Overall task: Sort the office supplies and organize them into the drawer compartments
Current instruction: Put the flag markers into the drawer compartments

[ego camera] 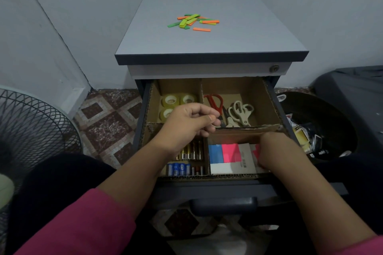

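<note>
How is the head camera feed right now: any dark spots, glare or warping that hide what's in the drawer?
Head view: dim overall, no glare; wide-angle bending shows at the edges, as on the fan. The drawer is shaded but readable: tape rolls, scissors, batteries. The left hand and right hand cover parts of it.

Your sleeves point(87, 225) are pink. Just beyond your left hand point(186, 124) lie red scissors point(215, 102) and cream scissors point(240, 113); by your right hand point(273, 151) sit blue and pink sticky notes point(226, 152). Green, yellow and orange strips point(193, 21) dot the grey worktop point(238, 35). The floor point(107, 122) is brown-and-cream diamond tile.
</note>
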A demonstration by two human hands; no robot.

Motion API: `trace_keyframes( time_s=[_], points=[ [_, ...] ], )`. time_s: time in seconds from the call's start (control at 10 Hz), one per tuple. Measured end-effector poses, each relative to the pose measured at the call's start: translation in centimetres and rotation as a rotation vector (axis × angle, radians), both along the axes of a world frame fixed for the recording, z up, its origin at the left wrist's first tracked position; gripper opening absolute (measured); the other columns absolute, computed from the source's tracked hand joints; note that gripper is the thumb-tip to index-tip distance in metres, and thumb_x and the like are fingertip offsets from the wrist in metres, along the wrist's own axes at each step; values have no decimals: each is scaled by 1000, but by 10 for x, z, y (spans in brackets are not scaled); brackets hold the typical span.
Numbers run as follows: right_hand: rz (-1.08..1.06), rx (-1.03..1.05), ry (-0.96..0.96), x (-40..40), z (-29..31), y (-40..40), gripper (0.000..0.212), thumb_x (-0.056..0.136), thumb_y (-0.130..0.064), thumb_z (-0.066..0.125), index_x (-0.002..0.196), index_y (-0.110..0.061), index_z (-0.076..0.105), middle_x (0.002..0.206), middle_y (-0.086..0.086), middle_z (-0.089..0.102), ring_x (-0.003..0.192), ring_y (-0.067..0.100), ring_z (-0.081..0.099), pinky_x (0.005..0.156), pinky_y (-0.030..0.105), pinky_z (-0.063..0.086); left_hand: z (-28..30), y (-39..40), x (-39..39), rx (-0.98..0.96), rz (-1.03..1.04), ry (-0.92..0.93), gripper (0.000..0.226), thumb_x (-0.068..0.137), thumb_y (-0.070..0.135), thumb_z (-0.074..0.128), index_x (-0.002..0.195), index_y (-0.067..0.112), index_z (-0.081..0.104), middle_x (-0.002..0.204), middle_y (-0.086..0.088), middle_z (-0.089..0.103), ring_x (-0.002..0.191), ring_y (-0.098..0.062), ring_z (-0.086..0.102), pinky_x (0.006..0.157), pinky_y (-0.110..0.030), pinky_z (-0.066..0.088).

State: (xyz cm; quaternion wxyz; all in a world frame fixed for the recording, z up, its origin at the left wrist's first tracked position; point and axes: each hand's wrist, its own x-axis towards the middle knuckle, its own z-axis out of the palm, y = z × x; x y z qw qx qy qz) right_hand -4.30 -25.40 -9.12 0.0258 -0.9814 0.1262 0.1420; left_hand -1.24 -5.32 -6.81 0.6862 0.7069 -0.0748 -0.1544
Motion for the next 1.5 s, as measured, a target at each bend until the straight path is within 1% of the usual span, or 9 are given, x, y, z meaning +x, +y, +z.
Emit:
trace_keyframes(
  time_s=[0.2,0.3,0.7,0.9,1.0,1.1,1.3,1.4,1.5],
  points=[
    [6,49,12,0,0,-1,14,90,-24,55,88,-12,61,90,5,62,93,25,64,72,31,48,0,0,-1,3,-9,0,13,92,3,56,97,7,68,90,-11,72,75,-14,64,66,-23,53],
    [9,85,14,0,0,-1,14,86,-21,57,73,-15,54,81,4,59,89,25,64,71,31,50,1,1,-1,1,-3,-2,13,92,2,56,97,6,68,89,-11,72,74,-14,64,66,-23,53],
    [-9,101,77,1,9,-7,5,78,-15,65,82,-12,66,81,5,62,83,23,63,70,31,53,2,0,-2,13,-6,-13,13,92,3,57,98,6,68,90,-11,72,74,-13,64,66,-22,53],
    [12,95,89,0,9,-8,13,86,-24,59,83,-13,62,73,1,52,81,22,59,68,29,47,1,0,-1,13,-8,-9,13,93,3,57,98,6,68,91,-12,72,76,-14,64,66,-23,53],
    [11,113,117,-1,13,-7,23,88,-30,59,71,-14,57,70,0,52,78,20,59,69,30,48,1,0,-1,15,-9,-8,13,93,3,56,98,7,68,91,-12,72,75,-14,64,66,-22,53],
    [15,101,134,-3,18,-6,22,85,-26,62,66,-17,54,75,1,58,80,20,61,73,32,52,1,0,-1,14,-7,-7,13,93,3,56,97,6,68,90,-12,72,75,-14,64,66,-22,53],
    [-8,68,112,-5,28,-5,18,81,-19,61,64,-15,56,69,1,55,71,19,58,66,28,48,1,0,-2,10,-2,-4,13,93,3,56,99,5,68,90,-13,72,74,-13,64,65,-21,53],
    [-26,121,62,-6,36,-4,17,84,-28,61,73,-15,66,73,1,59,70,17,59,67,28,51,2,-1,-1,8,-1,-3,13,93,2,56,98,5,68,91,-13,72,74,-13,64,65,-21,52],
    [-55,313,39,-5,38,5,15,86,-19,61,80,-16,74,79,6,70,69,20,63,62,27,51,1,-1,-1,7,0,-2,13,93,2,56,98,5,68,90,-13,72,73,-13,64,63,-20,52]
  ],
)
